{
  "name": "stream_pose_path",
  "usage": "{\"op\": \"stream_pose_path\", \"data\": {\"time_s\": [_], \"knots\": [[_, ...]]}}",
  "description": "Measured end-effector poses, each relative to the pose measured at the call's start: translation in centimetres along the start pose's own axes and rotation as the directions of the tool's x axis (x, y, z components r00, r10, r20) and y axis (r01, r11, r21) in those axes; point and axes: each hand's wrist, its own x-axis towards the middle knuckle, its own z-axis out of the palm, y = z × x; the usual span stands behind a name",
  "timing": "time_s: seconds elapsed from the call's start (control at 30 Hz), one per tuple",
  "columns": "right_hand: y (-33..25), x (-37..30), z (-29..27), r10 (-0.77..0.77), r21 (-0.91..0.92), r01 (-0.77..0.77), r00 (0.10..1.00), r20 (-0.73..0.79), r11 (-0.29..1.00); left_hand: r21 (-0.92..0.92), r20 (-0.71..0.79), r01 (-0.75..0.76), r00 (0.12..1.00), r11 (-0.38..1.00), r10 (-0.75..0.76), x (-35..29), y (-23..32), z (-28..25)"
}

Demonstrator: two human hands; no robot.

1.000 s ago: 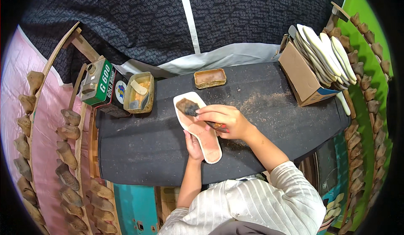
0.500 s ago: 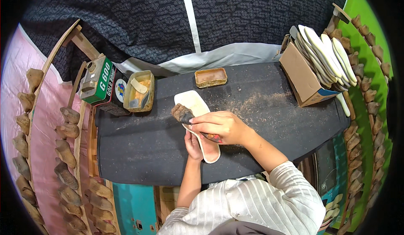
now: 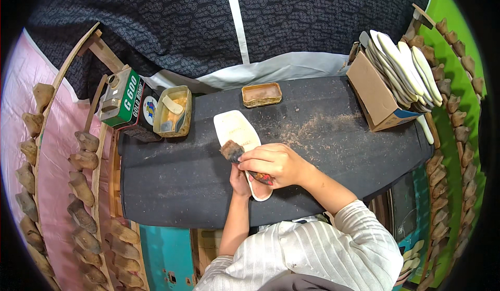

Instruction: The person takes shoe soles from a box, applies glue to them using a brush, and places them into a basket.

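In my right hand [image 3: 276,163] is a brush [image 3: 232,150] with brown, worn bristles and a dark handle, red toward its end; the fingers are closed round it. The bristle end lies over a pale, sole-shaped insole [image 3: 234,126], whose near end is pinkish. At the insole's left edge, my left hand [image 3: 239,180] grips it near the middle; the right hand and brush partly cover those fingers. Beyond the insole stands a shallow, yellowish tray [image 3: 262,101] with a brownish inside.
A green and black metal can [image 3: 130,106] and a plastic tub [image 3: 179,114] with a pale scraper stand at the left. A cardboard box [image 3: 372,93] of white insoles [image 3: 403,67] is at the right. Brown crumbs lie on the black tabletop [image 3: 177,187]. Wooden shoe lasts [image 3: 83,161] line racks on both sides.
My right hand has moved the brush slightly toward me and to the right, uncovering more of the insole's far part. The left hand keeps its hold.
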Motion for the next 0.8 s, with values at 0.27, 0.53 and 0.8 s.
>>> {"op": "stream_pose_path", "data": {"time_s": [0.27,0.53,0.8], "knots": [[0.0,-0.5,-0.4,0.022,0.013,-0.021,0.994,-0.103,1.000,-0.096,0.021,0.056,0.998,0.994,-0.054,0.4,-0.4,-0.8],[-0.1,-1.6,-0.6,0.045,0.127,-0.049,0.998,0.032,0.991,-0.228,-0.020,0.054,0.998,0.972,-0.060,0.1,-0.1,-0.9],[-0.2,-1.8,-0.8,0.052,0.113,-0.046,0.997,-0.058,0.993,-0.480,0.256,0.191,0.964,0.856,-0.071,0.2,0.1,-0.1]]}}
